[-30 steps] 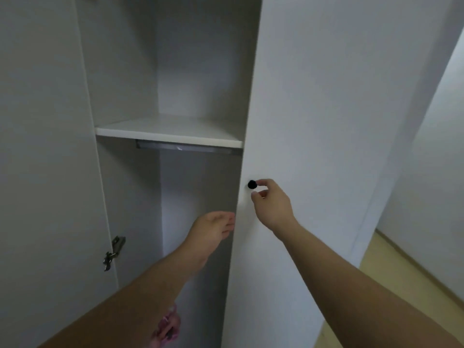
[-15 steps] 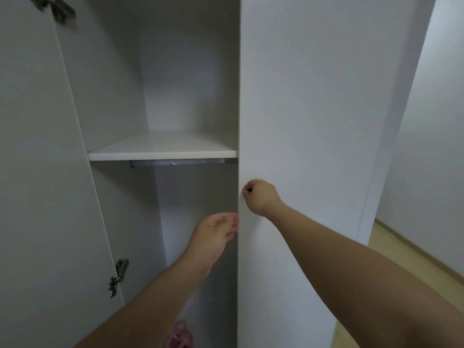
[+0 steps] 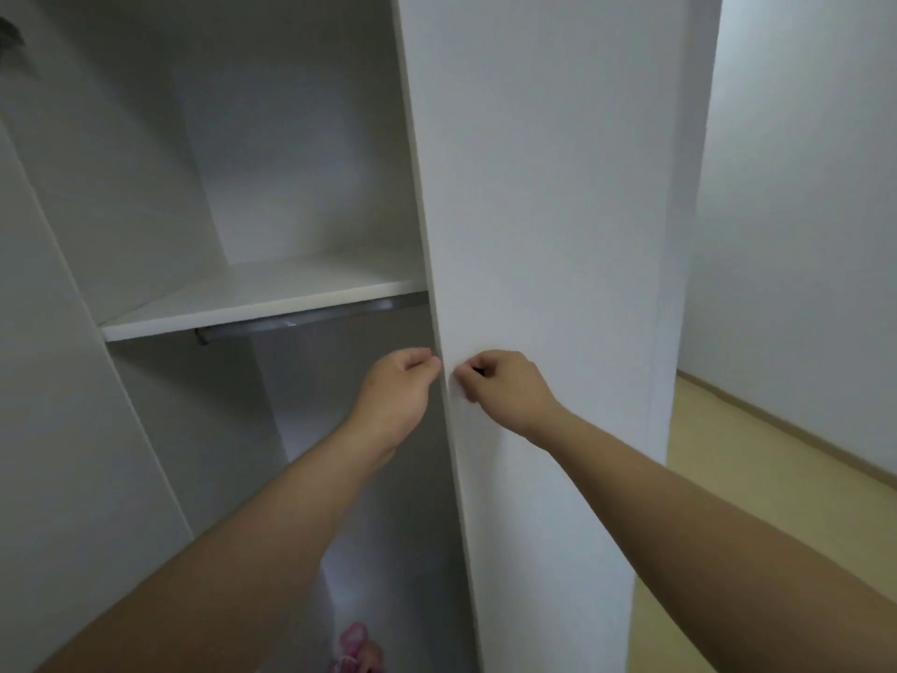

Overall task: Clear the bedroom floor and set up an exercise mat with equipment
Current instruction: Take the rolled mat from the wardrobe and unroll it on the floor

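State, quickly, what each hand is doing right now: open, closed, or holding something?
Left hand: fingers curled at the wardrobe door edge; grip cannot be told.
Right hand: closed, pinching the dark door knob.

Knob (image 3: 478, 371) nearly hidden under right hand (image 3: 505, 391) fingers (image 3: 466, 381); pink item (image 3: 357, 648) cut by bottom edge; top-left fitting (image 3: 12, 36) blurred.

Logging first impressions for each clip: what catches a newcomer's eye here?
Mid-frame, the left hand grips the edge of a white door, and just beside it the right hand pinches a dark knob. Left of them sits a white shelf; a pink thing shows at the bottom.
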The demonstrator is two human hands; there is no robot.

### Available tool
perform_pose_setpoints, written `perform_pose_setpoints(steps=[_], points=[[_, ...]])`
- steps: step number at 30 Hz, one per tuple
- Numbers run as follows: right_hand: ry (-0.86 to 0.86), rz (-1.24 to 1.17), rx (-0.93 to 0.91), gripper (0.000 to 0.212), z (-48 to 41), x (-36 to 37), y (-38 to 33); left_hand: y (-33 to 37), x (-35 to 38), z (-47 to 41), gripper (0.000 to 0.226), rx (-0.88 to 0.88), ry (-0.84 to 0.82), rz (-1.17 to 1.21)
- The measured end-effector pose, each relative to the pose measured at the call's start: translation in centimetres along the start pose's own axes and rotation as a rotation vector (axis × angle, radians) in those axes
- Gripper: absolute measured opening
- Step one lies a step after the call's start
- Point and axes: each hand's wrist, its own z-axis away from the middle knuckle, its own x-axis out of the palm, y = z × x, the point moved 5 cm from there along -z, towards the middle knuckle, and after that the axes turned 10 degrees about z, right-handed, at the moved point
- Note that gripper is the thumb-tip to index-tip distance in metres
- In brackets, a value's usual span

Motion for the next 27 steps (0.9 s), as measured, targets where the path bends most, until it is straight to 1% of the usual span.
perform_pose_setpoints(steps=[1, 2, 4, 5, 8, 9, 10, 12, 13, 14, 18, 20, 22, 25, 27], points=[[0.008, -0.061, 0.024, 0.033, 0.9, -0.3, 0.2, 0.2, 0.5, 0.1, 0.028, 0.018, -0.011, 0.006], [0.02, -0.123, 0.04, 0.034, 1.7, -0.5, 0.4, 0.4, 0.9, 0.2, 0.022, 0.034, -0.034, 0.026], [0.068, -0.205, 0.065, 0.034, 3.5, -1.3, 0.9, 0.8, 2.6, 0.7, 0.015, 0.052, -0.128, 0.073], [0.087, -0.218, 0.069, 0.035, 4.4, -1.7, 1.0, 1.0, 3.4, 1.1, 0.017, 0.058, -0.155, 0.099], [0.131, -0.252, 0.088, 0.034, 7.0, -3.2, 1.5, 1.8, 5.3, 2.7, 0.041, 0.101, -0.174, 0.147], [0.147, -0.264, 0.095, 0.034, 7.9, -3.8, 1.8, 2.1, 6.0, 3.4, 0.043, 0.105, -0.186, 0.167], [0.157, -0.278, 0.1, 0.034, 8.6, -4.4, 2.1, 2.4, 6.5, 4.1, 0.04, 0.104, -0.209, 0.187], [0.188, -0.302, 0.113, 0.033, 9.9, -5.5, 2.7, 3.0, 7.4, 5.6, 0.018, 0.097, -0.31, 0.224], [0.224, -0.319, 0.126, 0.033, 10.7, -6.2, 3.3, 3.4, 8.2, 6.3, 0.011, 0.096, -0.379, 0.242], [0.258, -0.343, 0.14, 0.032, 11.5, -6.8, 3.8, 3.8, 8.8, 6.8, 0.009, 0.098, -0.436, 0.253], [0.331, -0.374, 0.214, 0.026, 13.9, -8.5, 5.4, 5.8, 10.8, 8.7, 0.016, 0.104, -0.6, 0.302], [0.378, -0.353, 0.289, 0.025, 15.1, -9.2, 6.4, 6.2, 11.9, 8.9, 0.019, 0.094, -0.676, 0.33], [0.447, -0.311, 0.346, 0.037, 16.1, -9.8, 7.4, 6.2, 13.0, 9.4, 0.023, 0.093, -0.769, 0.339], [0.568, -0.298, 0.386, 0.06, 17.7, -10.7, 8.8, 6.3, 15.3, 10.2, 0.04, 0.101, -0.916, 0.347], [0.654, -0.308, 0.421, 0.056, 18.8, -11.3, 9.5, 6.1, 16.6, 10.2, 0.058, 0.11, -0.954, 0.332]])
